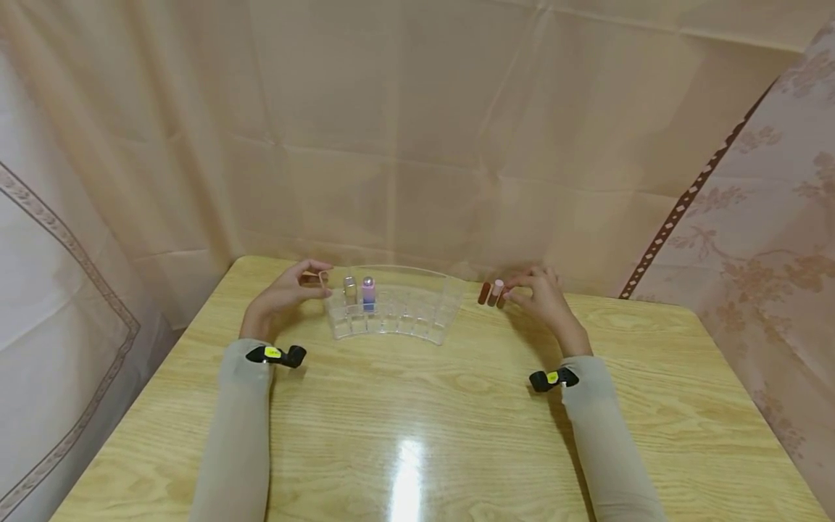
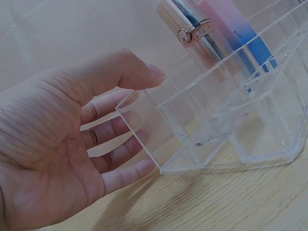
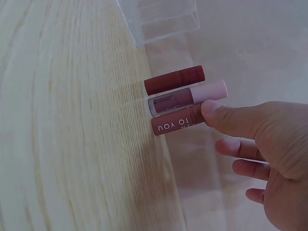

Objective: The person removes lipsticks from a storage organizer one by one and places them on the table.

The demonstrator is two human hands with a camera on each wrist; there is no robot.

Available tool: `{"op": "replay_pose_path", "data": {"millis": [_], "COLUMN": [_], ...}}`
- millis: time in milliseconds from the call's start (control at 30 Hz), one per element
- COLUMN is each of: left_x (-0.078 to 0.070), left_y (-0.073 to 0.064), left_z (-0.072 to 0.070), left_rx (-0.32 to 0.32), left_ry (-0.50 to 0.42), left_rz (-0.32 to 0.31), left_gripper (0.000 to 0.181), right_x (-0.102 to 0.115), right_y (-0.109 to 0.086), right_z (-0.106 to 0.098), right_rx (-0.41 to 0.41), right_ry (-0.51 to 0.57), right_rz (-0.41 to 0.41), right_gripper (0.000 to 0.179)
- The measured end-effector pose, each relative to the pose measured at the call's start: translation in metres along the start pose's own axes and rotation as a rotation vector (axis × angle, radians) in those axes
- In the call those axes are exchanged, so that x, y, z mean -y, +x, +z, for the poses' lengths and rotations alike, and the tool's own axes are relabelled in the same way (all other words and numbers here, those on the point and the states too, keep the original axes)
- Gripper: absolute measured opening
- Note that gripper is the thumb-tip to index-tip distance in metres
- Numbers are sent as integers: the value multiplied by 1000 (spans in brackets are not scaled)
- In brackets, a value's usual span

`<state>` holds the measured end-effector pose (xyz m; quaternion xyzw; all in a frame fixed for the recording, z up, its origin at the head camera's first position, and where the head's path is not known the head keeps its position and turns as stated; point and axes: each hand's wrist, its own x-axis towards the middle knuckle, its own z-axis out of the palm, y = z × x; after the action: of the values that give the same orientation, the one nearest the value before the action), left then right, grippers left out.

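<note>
My left hand (image 1: pixel 283 293) holds the left end of a clear acrylic organizer (image 2: pixel 202 166), thumb by the top edge and fingers along its outer side wall. In the organizer's back row, toward the left, stand a gold lipstick (image 1: pixel 350 290) and a pink-and-blue lipstick (image 1: pixel 368 296). At the table's far side, my right hand (image 1: pixel 541 296) pinches the cap of a brownish-red lip gloss tube (image 3: pixel 172 123) lettered "TO YOU". Beside it stand a lip gloss with a pale pink cap (image 3: pixel 173 101) and a dark red tube (image 3: pixel 173 79), all upright in a row.
The wooden table (image 1: pixel 365 406) spreads in front of the organizer and the tubes. A beige curtain (image 1: pixel 404 145) hangs right behind its far edge, with patterned cloths at the left (image 1: pixel 59 290) and right (image 1: pixel 770 239).
</note>
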<state>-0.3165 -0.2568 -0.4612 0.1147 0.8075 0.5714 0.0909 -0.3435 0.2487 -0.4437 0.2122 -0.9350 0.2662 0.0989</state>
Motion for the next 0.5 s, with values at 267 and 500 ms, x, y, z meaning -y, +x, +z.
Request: {"op": "replay_pose_path", "data": {"millis": [267, 500], "left_x": [2, 2], "left_y": [1, 1], "left_z": [0, -1], "left_rx": [-7, -4], "left_ry": [17, 12], "left_rz": [5, 4], "left_gripper": [56, 58], "right_x": [-1, -2], "right_y": [-1, 0], "right_z": [-2, -1], "right_rx": [18, 14], "right_ry": [9, 10], "right_rz": [24, 24], "right_gripper": [13, 13]}}
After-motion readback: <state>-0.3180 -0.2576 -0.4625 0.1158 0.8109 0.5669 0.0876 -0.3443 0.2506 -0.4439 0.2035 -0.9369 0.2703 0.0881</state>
